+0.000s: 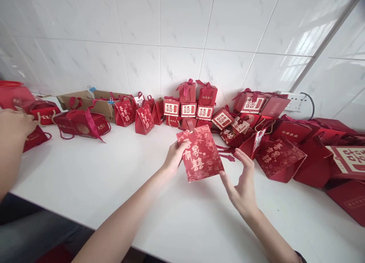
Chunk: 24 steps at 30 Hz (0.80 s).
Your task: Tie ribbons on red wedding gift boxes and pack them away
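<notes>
My left hand (173,156) grips the left edge of a flat red gift bag (201,153) with gold characters and flower print, held tilted above the white counter (114,179). My right hand (242,183) is open beside the bag's lower right corner, fingers spread, fingertips at or very near its edge. Red ribbon handles (225,152) trail from behind the bag onto the counter.
Many red gift boxes and bags line the tiled wall: a stacked group (189,103) behind the held bag, a pile (285,152) at right, a cardboard box (91,101) at left. Another person's hand (14,124) reaches in at far left. A wall socket (295,102) sits at right.
</notes>
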Available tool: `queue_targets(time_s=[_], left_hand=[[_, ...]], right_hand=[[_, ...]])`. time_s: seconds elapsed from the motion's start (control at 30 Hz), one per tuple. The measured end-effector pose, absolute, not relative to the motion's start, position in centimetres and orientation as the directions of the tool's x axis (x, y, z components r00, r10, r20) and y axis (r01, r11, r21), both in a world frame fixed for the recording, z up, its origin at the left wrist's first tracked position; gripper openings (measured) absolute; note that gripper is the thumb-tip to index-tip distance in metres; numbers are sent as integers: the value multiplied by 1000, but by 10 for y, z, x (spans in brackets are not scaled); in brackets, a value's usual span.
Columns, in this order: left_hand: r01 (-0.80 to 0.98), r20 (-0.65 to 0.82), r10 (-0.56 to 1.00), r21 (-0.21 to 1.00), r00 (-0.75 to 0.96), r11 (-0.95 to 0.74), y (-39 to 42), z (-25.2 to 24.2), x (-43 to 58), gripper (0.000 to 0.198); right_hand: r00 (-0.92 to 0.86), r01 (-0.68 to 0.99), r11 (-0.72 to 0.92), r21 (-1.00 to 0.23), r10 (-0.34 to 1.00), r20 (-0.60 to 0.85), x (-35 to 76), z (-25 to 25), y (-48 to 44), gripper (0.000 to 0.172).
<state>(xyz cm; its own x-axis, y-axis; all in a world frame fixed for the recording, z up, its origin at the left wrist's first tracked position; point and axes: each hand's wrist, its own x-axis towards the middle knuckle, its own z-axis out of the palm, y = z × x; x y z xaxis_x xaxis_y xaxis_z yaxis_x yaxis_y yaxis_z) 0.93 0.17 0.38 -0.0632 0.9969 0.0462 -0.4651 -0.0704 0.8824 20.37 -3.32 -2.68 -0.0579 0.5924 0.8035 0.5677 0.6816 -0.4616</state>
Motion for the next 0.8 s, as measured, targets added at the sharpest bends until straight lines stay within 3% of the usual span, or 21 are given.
queue_targets(time_s=[0.1,0.17,0.23,0.33,0.47,0.63,0.7,0.8], left_hand=[[-445,67,996,891,-56,-84,1,1,9,29],[-433,82,996,897,-29,-87,0,0,9,28],[-415,108,994,905,4,-96,-1,1,6,28],[-349,218,976,914,-6,-207,-3,8,0,26],[-103,395,911,908,-118,-407,-7,22,-6,23],[93,519,849,854,-99,-512,-19,26,4,19],[136,605,795,792,-41,-595,-26,23,13,19],[146,727,684,672,61,-726,-35,16,26,16]], right_hand=[[-6,321,459,-829,876,482,206,-24,-30,51],[-87,206,310,-928,950,299,205,-22,-29,47],[-151,169,260,-951,960,236,204,-19,-30,44],[-182,164,303,-939,945,273,202,-19,-32,43],[-232,202,417,-886,899,371,202,-25,-35,58],[-276,397,573,-717,819,503,201,-25,-38,57],[-180,431,616,-659,775,606,199,-21,-42,52],[-49,413,661,-626,703,710,194,-12,-51,29]])
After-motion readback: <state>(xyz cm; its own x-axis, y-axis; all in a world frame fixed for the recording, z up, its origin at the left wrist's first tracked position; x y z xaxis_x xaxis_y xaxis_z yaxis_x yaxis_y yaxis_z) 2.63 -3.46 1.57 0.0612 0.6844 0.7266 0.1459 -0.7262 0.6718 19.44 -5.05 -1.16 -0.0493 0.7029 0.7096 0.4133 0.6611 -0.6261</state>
